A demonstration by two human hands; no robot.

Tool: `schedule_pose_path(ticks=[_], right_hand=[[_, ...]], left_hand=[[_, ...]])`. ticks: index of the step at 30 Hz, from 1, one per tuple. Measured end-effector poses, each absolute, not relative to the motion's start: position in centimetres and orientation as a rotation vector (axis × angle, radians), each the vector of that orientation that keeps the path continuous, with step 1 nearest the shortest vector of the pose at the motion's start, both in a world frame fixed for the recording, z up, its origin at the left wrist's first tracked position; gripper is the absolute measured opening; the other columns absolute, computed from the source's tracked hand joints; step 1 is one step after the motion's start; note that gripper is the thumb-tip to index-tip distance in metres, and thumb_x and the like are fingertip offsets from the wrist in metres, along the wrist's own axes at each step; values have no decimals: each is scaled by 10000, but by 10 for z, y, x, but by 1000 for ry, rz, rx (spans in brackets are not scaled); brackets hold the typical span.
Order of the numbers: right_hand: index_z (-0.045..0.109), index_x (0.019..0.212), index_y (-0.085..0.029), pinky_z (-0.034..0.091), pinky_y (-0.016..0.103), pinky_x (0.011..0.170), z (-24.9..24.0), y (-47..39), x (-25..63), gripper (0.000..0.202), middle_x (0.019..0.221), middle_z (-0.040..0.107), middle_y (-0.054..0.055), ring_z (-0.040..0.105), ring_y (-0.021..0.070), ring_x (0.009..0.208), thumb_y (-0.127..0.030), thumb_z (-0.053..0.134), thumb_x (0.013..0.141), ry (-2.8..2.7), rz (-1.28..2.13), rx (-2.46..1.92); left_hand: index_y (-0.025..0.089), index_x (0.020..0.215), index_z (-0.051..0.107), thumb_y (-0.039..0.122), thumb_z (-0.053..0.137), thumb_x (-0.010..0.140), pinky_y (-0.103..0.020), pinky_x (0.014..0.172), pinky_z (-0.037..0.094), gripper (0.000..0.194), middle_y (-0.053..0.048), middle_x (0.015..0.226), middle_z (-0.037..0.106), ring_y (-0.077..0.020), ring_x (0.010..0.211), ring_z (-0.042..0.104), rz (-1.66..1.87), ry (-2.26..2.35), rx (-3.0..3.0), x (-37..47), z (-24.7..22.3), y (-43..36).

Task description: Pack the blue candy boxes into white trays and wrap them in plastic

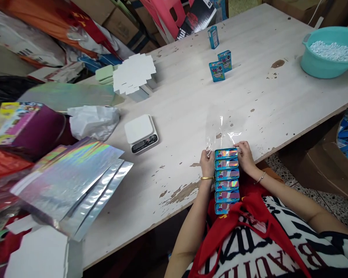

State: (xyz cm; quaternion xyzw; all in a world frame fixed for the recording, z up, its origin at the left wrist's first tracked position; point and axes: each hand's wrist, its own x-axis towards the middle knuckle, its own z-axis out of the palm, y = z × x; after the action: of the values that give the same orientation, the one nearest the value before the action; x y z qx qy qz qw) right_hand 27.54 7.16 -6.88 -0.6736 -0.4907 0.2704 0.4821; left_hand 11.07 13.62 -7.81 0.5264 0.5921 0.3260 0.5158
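A row of several small blue candy boxes (226,174) reaches from the table edge back to the red apron, printed ends up. Clear plastic bag (221,125) film extends from its far end over the tabletop and catches the light. At the left of the row's far end, my left hand (207,164) is closed on the film, knuckles up. On the other side, my right hand (245,156) pinches the film's edge with thumb and forefinger beside the farthest box. How far the film wraps the nearer boxes I cannot tell.
Upright blue candy boxes (217,72) stand farther back. A turquoise basin (321,67) of small pale candies is at the right. Leftward are a white scale (141,133), a stack of white cardboard (135,73) and silvery pouches (75,181). A carton (313,166) sits below the table's right edge.
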Motion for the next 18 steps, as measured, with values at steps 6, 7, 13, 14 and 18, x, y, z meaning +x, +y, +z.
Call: schedule_pose_path(ticks=[6, 7, 13, 14, 18], right_hand=[[585, 919, -200, 472, 309, 731, -58, 75, 279, 167, 1023, 539, 78, 567, 199, 847, -225, 421, 935, -1425, 505, -1857], [587, 905, -202, 461, 310, 719, -56, 76, 280, 163, 1024, 544, 79, 565, 202, 845, -239, 432, 939, -1469, 461, -1894], [580, 800, -221, 394, 352, 718, -48, 88, 289, 201, 875, 598, 84, 506, 248, 845, -231, 440, 944, -1705, 129, -1946], [574, 787, -222, 380, 355, 710, -46, 90, 290, 209, 853, 606, 85, 496, 249, 828, -234, 440, 947, -1730, 74, -1942], [555, 774, -217, 344, 353, 695, -34, 95, 293, 245, 804, 619, 84, 489, 240, 787, -264, 417, 971, -1761, -22, -1932]], left_hand=[[221, 907, 545, 299, 518, 871, -282, 613, 370, 91, -21, 817, 585, -180, 721, 544, 640, 1698, 1807, 97, -64, 135], [220, 1009, 554, 277, 532, 859, -296, 637, 390, 162, -49, 927, 599, -199, 789, 566, 678, 1719, 1890, 95, -63, 138], [222, 896, 613, 246, 490, 894, -373, 792, 417, 125, -91, 914, 613, -250, 905, 555, 782, 1557, 2356, 96, -56, 165], [226, 805, 599, 261, 485, 903, -369, 776, 410, 154, -79, 836, 609, -241, 854, 552, 756, 1529, 2395, 97, -53, 169], [224, 649, 525, 298, 498, 884, -338, 722, 397, 247, -42, 683, 572, -196, 718, 537, 765, 1431, 2401, 95, -34, 180]])
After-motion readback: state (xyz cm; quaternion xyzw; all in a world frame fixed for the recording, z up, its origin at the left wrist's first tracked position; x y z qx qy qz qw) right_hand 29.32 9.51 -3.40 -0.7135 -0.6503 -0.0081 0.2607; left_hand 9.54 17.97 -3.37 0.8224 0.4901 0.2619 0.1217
